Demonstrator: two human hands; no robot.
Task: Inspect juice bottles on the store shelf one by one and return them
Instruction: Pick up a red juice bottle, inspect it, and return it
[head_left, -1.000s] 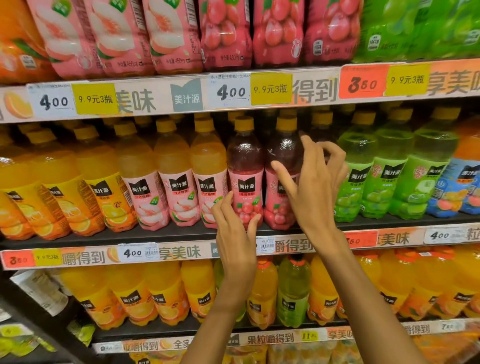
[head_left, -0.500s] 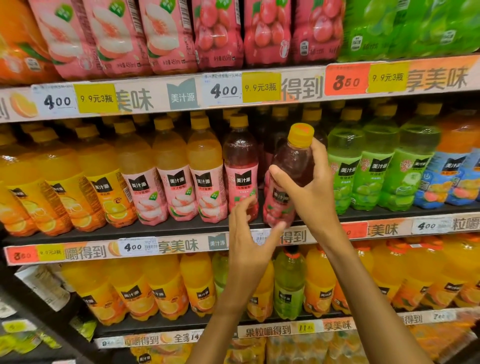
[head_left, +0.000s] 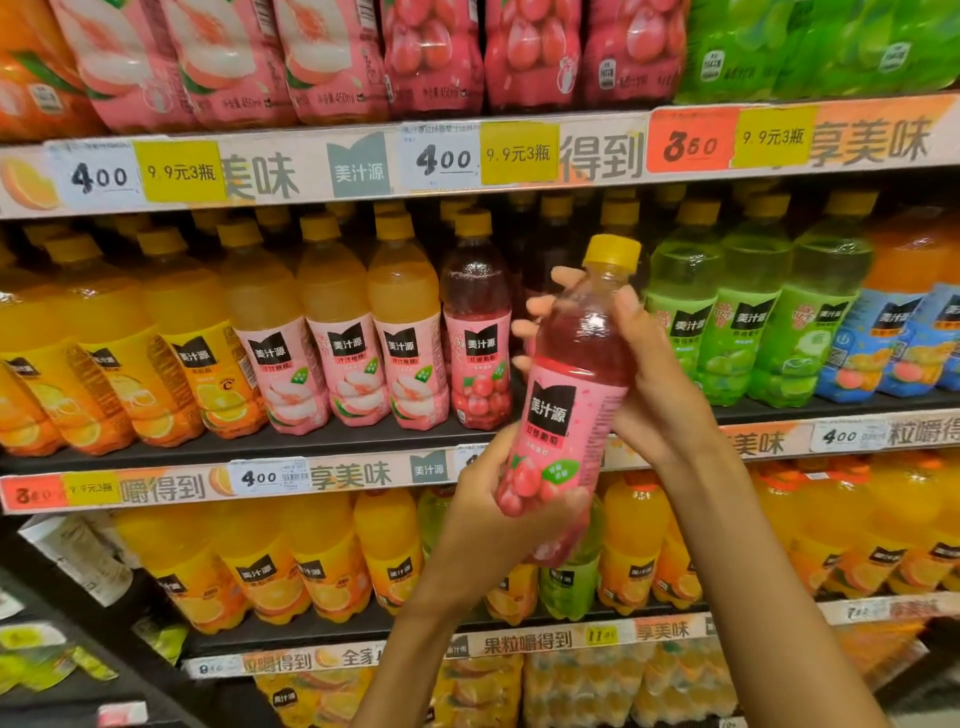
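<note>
A red grape juice bottle with a yellow cap and pink label is off the shelf, tilted with its cap to the upper right, in front of the middle shelf. My right hand grips its upper body, fingers wrapped round the far side. My left hand holds its base from below. A second red grape bottle stands upright on the shelf just left of the empty spot.
Peach bottles and orange bottles fill the shelf to the left, green bottles to the right. Price strips run along each shelf edge. More orange bottles stand on the shelf below.
My right hand has pulled the red grape bottle off the middle shelf toward me and lowered it. My left hand has come up and taken hold of its base.
</note>
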